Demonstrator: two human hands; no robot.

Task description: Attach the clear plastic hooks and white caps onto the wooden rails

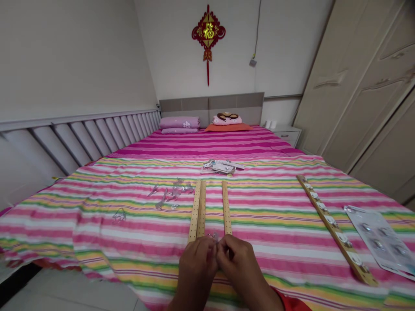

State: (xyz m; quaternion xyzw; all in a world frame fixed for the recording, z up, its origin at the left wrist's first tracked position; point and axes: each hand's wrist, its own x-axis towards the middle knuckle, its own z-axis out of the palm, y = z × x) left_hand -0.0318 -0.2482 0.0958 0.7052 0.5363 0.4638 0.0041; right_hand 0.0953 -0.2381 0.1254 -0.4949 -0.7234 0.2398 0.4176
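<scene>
two bare hands, the left hand (196, 265) and the right hand (240, 265), sit at 6 o'clock over a striped bed cover (106, 242), with a red sleeve (290, 302) at the right wrist. both grips are clenched, fingertips pressed together on a small clear piece (214, 236). the fingers partly hide it, so its exact shape cannot be told. the piece is held just short of the near ends of a perforated wooden strip (196, 214) and a narrower wooden strip (226, 207), which lie side by side and well apart from the other things on the bed. at about 3 o'clock from the hands, a third wooden strip (333, 229) carries a row of round clear-topped pieces, just beside a sheet (378, 242) holding similar round pieces. at 11 o'clock lies a loose scatter of clear pieces (171, 193), with a lone clear piece (119, 215) at 10 o'clock. a pile of packets (222, 167) sits at 12 o'clock, further up the bed.
</scene>
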